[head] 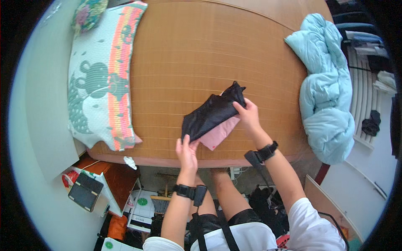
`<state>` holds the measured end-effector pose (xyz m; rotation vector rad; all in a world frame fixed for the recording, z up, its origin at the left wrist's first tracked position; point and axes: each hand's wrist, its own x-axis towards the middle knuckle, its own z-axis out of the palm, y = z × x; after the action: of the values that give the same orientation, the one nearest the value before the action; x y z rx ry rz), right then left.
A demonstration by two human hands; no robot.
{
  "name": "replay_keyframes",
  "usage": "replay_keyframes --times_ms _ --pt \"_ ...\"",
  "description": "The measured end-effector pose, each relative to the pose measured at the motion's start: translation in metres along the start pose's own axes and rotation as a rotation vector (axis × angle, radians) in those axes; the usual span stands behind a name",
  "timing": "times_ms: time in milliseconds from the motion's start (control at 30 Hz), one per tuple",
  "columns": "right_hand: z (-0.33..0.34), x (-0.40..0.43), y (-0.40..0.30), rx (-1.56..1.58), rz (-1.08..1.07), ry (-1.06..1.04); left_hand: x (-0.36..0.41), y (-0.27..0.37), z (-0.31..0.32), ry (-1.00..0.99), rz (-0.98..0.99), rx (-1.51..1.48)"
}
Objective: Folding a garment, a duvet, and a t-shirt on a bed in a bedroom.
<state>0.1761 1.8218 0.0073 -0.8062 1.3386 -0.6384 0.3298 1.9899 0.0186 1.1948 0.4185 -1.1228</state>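
A folded black cloth [209,114] is stretched between both hands above the mat-covered bed [188,62]. My left hand [187,153] grips its lower left corner, thumb on top. Near the cloth's right end, my right hand [248,114] pinches it between thumb and fingers. A pink cloth [220,133] shows beneath the black one, its pointed corner towards me; whether either hand also holds it, I cannot tell. Black straps with small devices are around both wrists.
A patterned pillow [91,109] lies along the bed's left side. At the right is a bunched light blue quilt [326,94]. A wooden cabinet [116,175] stands below the bed's left corner, with a crumpled white tissue [130,162] beside it. Clothes and a rack are at the far right.
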Motion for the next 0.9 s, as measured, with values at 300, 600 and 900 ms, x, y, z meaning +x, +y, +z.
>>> replay_keyframes --times_ms 300,600,900 --pt "-0.053 0.007 0.075 -0.623 -0.248 0.108 -0.01 -0.081 -0.059 -0.064 -0.185 0.275" --pt "-0.083 0.004 0.107 -0.28 0.018 0.211 0.034 -0.117 -0.099 -0.161 -0.451 0.945" --pt "-0.086 0.028 0.113 -0.345 -0.182 0.029 0.046 -0.09 -0.073 -0.139 -0.29 0.557"
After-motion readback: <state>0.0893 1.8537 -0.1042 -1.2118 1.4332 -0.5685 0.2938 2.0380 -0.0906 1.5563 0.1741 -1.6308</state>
